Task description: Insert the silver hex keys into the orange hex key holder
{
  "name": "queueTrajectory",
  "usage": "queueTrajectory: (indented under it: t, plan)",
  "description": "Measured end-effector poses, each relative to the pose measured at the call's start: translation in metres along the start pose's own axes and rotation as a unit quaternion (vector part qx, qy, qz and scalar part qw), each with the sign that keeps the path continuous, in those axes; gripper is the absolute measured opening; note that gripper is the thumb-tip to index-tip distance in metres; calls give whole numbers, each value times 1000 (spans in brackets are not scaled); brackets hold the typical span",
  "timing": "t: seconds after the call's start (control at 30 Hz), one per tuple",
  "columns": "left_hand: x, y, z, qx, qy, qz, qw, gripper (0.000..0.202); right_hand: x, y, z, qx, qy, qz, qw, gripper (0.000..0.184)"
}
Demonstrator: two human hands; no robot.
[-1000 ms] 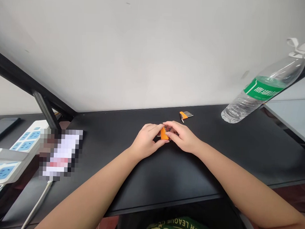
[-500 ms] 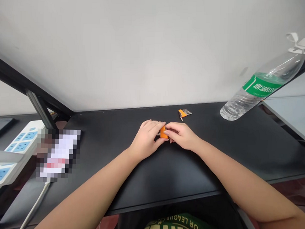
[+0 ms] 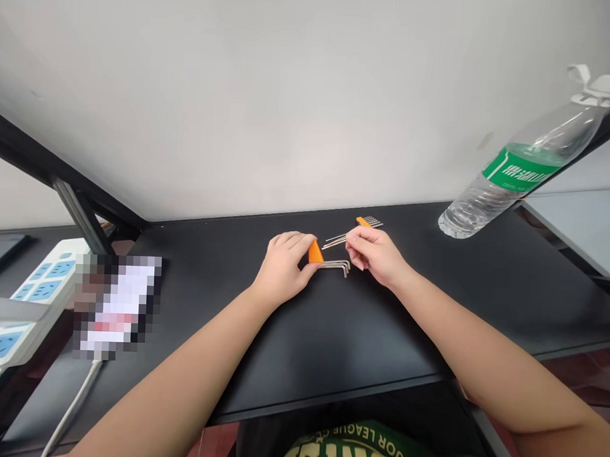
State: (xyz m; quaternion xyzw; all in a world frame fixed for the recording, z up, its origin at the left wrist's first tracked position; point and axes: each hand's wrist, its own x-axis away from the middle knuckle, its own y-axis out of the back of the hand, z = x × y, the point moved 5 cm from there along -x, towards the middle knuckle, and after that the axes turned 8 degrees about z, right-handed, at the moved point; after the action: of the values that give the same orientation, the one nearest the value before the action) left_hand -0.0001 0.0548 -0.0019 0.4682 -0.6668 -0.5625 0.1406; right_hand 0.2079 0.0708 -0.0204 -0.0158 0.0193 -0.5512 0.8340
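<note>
Midway between the front and back edges of the black table [image 3: 300, 358], the left hand [image 3: 286, 268] pinches an orange holder [image 3: 315, 253] between thumb and fingers, bent keys [image 3: 336, 264] jutting from it rightward. The right hand [image 3: 377, 258] pinches thin rods [image 3: 335, 241] and partly blocks sight of a second orange key set [image 3: 364, 221] near the back edge. A bottle [image 3: 512, 170] stands farther right, by that edge; a pixelated device [image 3: 121, 302] with a white cable [image 3: 76, 407] lies along the left edge, a power strip [image 3: 45, 287] beyond.
</note>
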Motion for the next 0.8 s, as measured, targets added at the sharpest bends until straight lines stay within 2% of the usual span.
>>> queueTrajectory:
  t: [0.1,0.23,0.4,0.8]
  plan:
    - [-1,-1,11,6,46,-12,999,38,-4,16,-8,15,-49,-43,998,42]
    - [-2,-3,12,20,57,-10,998,39,-6,26,-16,156,-122,-32,980,35]
    - [-1,-4,10,24,58,-7,998,40,-4,23,-6,353,-125,-12,927,35]
    - [0,-6,9,28,51,-6,998,41,0,17,1,529,-140,50,835,37]
